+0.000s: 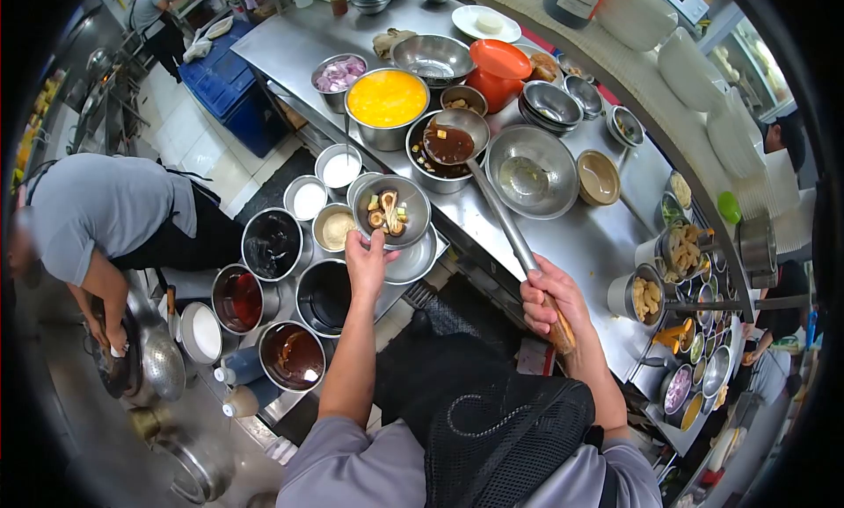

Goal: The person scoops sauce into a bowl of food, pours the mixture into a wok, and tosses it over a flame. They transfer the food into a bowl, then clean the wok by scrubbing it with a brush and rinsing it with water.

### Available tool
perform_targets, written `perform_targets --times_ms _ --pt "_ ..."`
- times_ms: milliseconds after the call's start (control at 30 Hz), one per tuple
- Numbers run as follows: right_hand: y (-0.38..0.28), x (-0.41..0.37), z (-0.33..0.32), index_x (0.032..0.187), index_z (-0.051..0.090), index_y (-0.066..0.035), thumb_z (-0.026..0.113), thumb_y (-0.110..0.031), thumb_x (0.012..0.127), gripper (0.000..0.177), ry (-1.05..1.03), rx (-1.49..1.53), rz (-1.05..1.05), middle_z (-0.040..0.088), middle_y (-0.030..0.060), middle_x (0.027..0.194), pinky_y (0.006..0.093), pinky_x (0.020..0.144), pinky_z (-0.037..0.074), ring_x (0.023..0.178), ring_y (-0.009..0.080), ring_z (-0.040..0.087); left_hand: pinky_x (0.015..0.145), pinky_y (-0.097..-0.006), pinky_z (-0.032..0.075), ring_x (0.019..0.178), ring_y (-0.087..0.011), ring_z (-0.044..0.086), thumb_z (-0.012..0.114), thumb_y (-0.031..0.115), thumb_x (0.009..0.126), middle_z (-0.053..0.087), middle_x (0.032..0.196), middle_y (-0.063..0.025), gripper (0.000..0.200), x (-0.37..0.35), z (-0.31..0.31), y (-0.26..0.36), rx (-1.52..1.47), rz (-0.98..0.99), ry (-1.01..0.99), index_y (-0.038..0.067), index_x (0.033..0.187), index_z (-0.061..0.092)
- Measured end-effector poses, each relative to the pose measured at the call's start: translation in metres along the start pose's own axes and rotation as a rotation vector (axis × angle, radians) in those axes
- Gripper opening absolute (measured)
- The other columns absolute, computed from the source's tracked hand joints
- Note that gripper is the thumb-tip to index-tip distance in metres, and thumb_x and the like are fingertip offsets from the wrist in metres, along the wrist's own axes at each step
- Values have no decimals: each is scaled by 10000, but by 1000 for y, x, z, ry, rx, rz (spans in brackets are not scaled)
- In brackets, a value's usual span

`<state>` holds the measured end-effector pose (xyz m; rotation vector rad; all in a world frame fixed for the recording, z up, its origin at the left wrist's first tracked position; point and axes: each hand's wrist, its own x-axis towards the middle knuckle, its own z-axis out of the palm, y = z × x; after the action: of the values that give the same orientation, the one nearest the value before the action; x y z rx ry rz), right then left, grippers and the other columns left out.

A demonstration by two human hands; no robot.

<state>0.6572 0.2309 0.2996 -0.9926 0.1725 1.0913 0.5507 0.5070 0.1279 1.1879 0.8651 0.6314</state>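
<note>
My left hand [367, 260] grips the rim of a small metal bowl [413, 231] holding brown mushroom-like slices and yellow-green chopped pieces. In my right hand [558, 301] is the wooden handle of a long metal ladle [498, 200]. The ladle's cup carries dark brown sauce with a yellow piece in it, over a metal pot [417, 163] of dark liquid with more pieces. Left of that pot stands a pot of bright yellow liquid [387, 99]. A wide metal mixing bowl [545, 187] with a little liquid sits right of the ladle.
Several seasoning containers, among them a white powder tub [306, 200] and a red sauce pot [237, 301], stand at left. A co-worker [123, 214] bends over a wok there. An orange container [499, 64] and stacked bowls [552, 104] occupy the counter. A shelf [607, 86] curves along the right.
</note>
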Motion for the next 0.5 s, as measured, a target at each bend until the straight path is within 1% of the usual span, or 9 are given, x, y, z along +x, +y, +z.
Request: perform_targets --times_ms 100,167,233,333,500 --pt "-1 0 1 1382 416 -84 493 -107 972 417 3 -1 -5 432 20 638 225 296 305 353 56 341 543 -308 607 630 -141 559 606 142 935 481 813 -93 292 0 2 1 -6 -7 -3 25 851 351" --pt "-2 -1 1 1395 384 -53 530 -119 961 463 -16 -31 8 448 21 652 231 326 337 377 65 379 547 -309 608 631 -141 557 604 139 935 480 818 -93 289 -1 4 1 -16 -22 -11 25 853 351" --pt "-3 -1 1 1400 379 -53 530 -120 962 468 -19 -27 10 453 22 652 231 328 339 379 66 385 587 -330 618 604 -127 528 583 124 950 475 788 -65 274 -2 6 2 2 -25 -3 58 856 334" --pt "-4 -1 2 1410 369 -53 537 -122 961 484 -15 -47 15 468 24 652 233 333 347 384 68 400 588 -332 617 594 -127 527 585 128 950 482 782 -64 278 -1 7 -1 -9 -29 -6 62 853 332" --pt "-4 3 4 1421 358 -57 556 -122 954 511 9 -132 20 493 24 657 237 343 369 398 72 431 592 -333 614 620 -142 560 585 130 952 505 798 -75 278 1 9 -5 -6 -21 -13 66 853 333"
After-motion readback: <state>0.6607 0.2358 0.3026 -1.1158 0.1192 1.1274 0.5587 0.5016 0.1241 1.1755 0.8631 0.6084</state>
